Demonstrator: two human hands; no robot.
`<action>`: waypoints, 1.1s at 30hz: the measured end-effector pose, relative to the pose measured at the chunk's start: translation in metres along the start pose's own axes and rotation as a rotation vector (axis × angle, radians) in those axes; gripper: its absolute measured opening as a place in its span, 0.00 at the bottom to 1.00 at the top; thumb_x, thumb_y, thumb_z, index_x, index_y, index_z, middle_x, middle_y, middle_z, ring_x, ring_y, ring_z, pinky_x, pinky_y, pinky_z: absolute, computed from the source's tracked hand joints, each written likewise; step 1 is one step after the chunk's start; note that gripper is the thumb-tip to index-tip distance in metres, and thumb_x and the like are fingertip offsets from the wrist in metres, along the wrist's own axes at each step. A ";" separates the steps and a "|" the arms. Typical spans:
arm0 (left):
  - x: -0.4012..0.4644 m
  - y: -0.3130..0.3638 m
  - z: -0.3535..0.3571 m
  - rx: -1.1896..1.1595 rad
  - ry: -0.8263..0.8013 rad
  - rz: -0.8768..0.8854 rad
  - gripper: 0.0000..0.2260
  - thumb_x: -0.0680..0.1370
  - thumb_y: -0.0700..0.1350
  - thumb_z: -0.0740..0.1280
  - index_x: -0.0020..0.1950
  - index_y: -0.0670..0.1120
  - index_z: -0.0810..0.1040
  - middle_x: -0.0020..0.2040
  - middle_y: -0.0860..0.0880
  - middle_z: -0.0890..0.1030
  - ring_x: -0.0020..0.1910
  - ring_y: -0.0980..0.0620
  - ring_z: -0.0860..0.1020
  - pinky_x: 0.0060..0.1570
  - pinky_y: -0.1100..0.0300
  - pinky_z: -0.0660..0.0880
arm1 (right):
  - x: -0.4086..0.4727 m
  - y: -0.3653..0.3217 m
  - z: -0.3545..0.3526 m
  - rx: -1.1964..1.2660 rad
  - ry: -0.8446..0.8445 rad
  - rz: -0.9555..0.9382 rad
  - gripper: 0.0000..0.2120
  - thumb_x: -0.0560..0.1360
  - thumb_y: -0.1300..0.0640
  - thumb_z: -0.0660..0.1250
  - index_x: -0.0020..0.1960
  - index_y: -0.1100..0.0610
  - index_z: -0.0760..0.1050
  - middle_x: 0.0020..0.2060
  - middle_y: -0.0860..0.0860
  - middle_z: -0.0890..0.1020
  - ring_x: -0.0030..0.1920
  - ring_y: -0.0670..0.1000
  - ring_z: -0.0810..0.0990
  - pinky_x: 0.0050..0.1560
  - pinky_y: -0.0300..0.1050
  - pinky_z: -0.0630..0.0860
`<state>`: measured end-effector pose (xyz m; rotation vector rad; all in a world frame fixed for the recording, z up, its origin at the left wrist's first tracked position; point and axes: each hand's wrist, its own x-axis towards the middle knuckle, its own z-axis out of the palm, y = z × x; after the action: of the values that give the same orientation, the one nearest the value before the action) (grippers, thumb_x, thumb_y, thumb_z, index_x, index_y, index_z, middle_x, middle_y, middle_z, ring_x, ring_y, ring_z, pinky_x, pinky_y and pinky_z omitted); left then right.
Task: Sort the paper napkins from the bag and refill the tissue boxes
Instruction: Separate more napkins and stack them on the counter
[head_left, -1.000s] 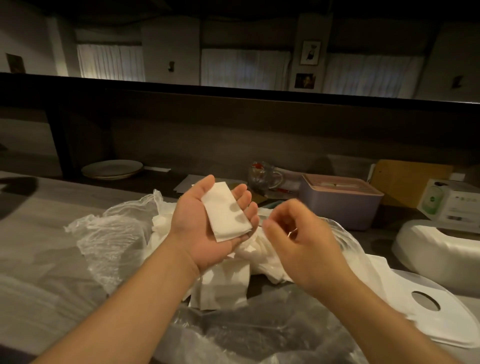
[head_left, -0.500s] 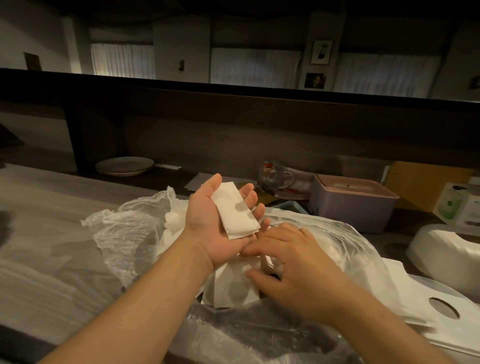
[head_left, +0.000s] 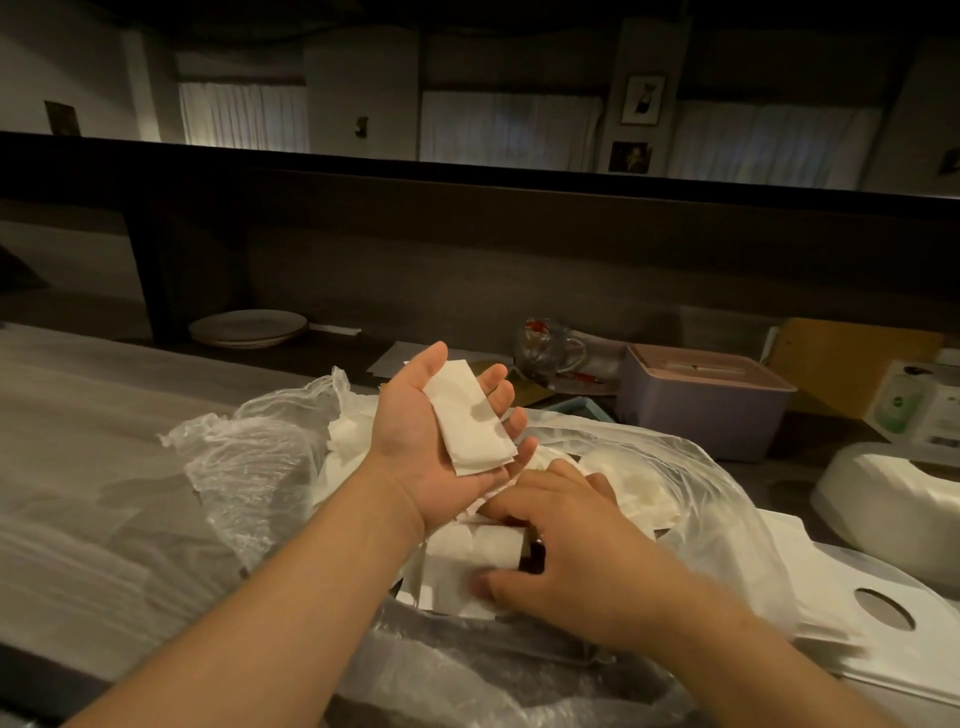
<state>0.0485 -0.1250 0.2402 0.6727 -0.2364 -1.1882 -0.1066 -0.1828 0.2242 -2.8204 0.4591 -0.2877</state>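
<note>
My left hand (head_left: 441, 441) lies palm up at centre frame, fingers nearly straight, carrying a small stack of folded napkins (head_left: 470, 418) laid across them; nothing is pinched. My right hand (head_left: 566, 551), just below and right of it, reaches into the open plastic bag (head_left: 249, 467), thumb and curled fingers closing on a folded napkin (head_left: 467, 551) in the loose pile; I judge the hold as just forming. The purple tissue box (head_left: 701, 400) stands at right of centre, well apart from the bag. A white lid (head_left: 852, 597) with a round hole lies at lower right. To do this step well: take one napkin only, keep its fold flat, and lay it square on the stack with edges aligned.
</note>
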 end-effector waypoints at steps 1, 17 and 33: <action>0.000 0.000 0.000 0.006 -0.006 0.000 0.26 0.77 0.63 0.66 0.65 0.45 0.82 0.51 0.43 0.84 0.46 0.44 0.80 0.60 0.44 0.77 | 0.000 0.002 0.001 0.019 0.015 0.003 0.17 0.75 0.36 0.70 0.61 0.39 0.75 0.55 0.33 0.75 0.56 0.38 0.65 0.62 0.45 0.59; -0.002 -0.001 0.002 0.034 -0.004 -0.003 0.26 0.77 0.62 0.66 0.66 0.45 0.81 0.50 0.43 0.84 0.45 0.45 0.80 0.59 0.45 0.77 | -0.003 0.002 -0.001 0.188 -0.046 0.048 0.07 0.73 0.44 0.72 0.50 0.43 0.81 0.45 0.39 0.81 0.48 0.41 0.75 0.60 0.50 0.72; -0.001 -0.001 0.000 0.061 0.004 -0.037 0.28 0.71 0.61 0.69 0.65 0.45 0.82 0.53 0.42 0.84 0.46 0.45 0.80 0.47 0.50 0.78 | -0.005 0.016 -0.025 0.406 -0.007 0.226 0.15 0.71 0.52 0.76 0.54 0.40 0.78 0.49 0.38 0.83 0.50 0.43 0.82 0.52 0.41 0.83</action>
<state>0.0474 -0.1239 0.2402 0.7350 -0.2584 -1.2193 -0.1218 -0.2020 0.2427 -2.3514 0.6325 -0.2867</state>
